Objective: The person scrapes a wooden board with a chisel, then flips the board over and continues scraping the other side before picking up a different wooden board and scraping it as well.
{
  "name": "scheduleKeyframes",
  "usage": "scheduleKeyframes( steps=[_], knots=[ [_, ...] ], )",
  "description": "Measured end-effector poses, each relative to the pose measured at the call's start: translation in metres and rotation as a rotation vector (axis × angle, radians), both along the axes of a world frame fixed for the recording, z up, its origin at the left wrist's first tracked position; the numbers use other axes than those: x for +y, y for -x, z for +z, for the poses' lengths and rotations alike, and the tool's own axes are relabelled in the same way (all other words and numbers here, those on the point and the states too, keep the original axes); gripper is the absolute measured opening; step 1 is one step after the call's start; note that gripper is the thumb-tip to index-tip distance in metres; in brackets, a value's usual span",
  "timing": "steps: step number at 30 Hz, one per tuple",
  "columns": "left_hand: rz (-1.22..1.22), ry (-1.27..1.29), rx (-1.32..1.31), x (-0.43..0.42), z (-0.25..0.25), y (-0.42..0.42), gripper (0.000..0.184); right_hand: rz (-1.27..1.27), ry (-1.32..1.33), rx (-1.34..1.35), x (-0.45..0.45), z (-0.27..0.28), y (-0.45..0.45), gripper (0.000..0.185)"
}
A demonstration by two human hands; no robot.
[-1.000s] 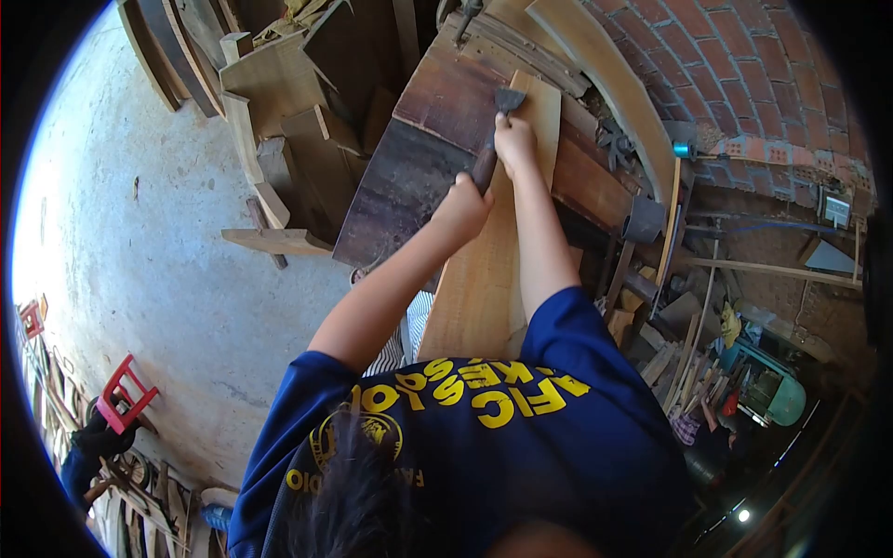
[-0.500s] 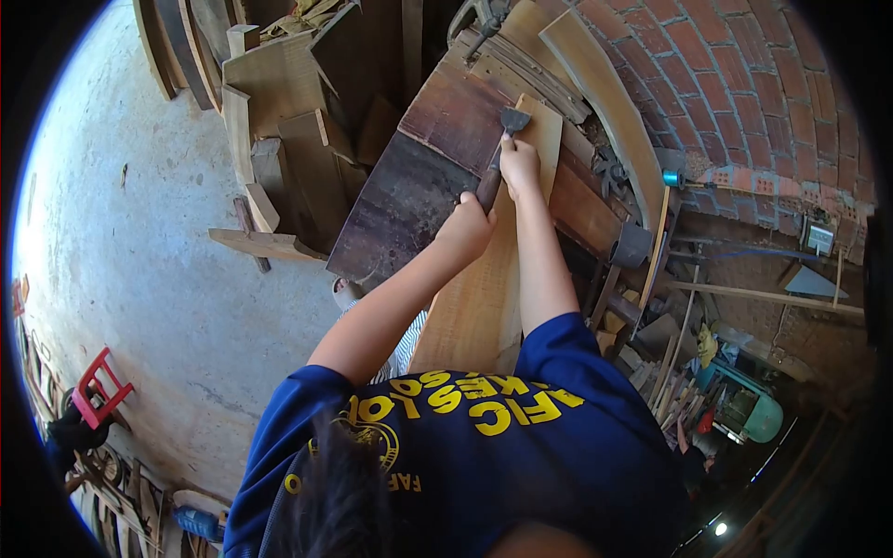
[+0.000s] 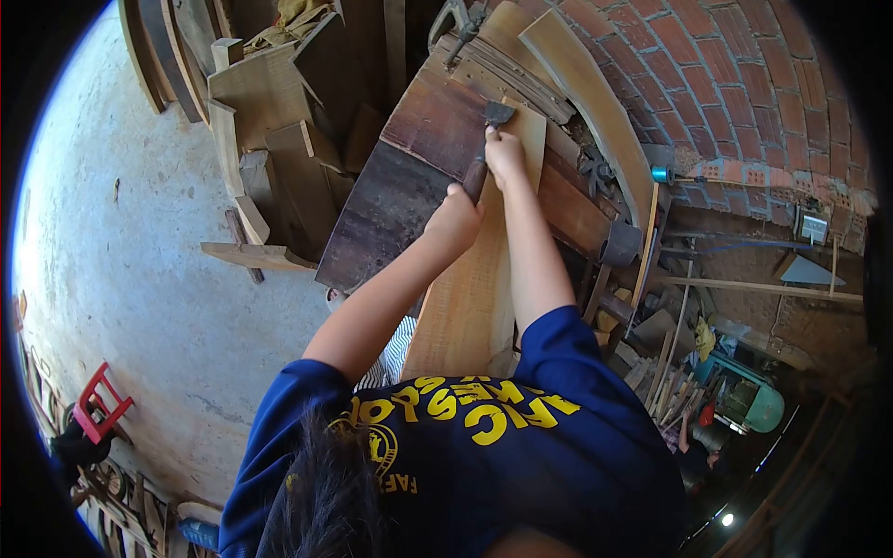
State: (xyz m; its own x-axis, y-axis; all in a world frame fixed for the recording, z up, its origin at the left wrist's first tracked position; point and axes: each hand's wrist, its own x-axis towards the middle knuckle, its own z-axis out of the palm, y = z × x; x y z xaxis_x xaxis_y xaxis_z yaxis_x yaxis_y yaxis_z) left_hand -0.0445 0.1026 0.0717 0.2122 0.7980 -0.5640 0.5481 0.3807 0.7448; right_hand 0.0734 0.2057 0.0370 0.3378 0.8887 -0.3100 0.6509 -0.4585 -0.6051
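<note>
A long-handled scraper (image 3: 474,179) with a flat, dark, wide blade lies over the far end of a long pale wooden board (image 3: 462,312). My left hand (image 3: 454,221) is closed around the dark handle at its near end. Farther up, my right hand (image 3: 505,158) is wrapped round the tool just below the blade. The blade is at the board's far end; whether its edge touches the wood I cannot tell. Beneath the board is a dark, stained wooden bench top (image 3: 381,209). The board's near end runs back to my shirt.
Wood offcuts (image 3: 265,107) are piled left of the bench. A clamp (image 3: 462,28) sits at its far end, with a curved plank (image 3: 595,102) along the right, beside a brick wall (image 3: 726,84). A red plastic stool (image 3: 100,402) stands on the concrete floor. Another person (image 3: 693,456) is at lower right.
The whole view has shifted slightly, moving the bench leftward. Both hands keep their grip on the scraper, and its blade sits marginally closer to the board's far end.
</note>
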Motion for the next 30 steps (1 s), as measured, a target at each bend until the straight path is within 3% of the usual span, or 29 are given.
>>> scheduleKeyframes(
  steps=[10, 18, 30],
  knots=[
    [-0.044, 0.093, -0.007, -0.076, 0.001, 0.024, 0.043, -0.020, 0.018, 0.024, -0.088, 0.003, 0.020, 0.042],
    [0.024, 0.009, -0.028, -0.023, -0.002, 0.010, 0.049, -0.028, -0.043, -0.009, -0.030, 0.005, 0.008, 0.043],
    [0.051, 0.052, -0.033, -0.029, -0.005, 0.005, 0.051, -0.019, -0.065, 0.047, -0.033, -0.001, 0.005, 0.039]
  ],
)
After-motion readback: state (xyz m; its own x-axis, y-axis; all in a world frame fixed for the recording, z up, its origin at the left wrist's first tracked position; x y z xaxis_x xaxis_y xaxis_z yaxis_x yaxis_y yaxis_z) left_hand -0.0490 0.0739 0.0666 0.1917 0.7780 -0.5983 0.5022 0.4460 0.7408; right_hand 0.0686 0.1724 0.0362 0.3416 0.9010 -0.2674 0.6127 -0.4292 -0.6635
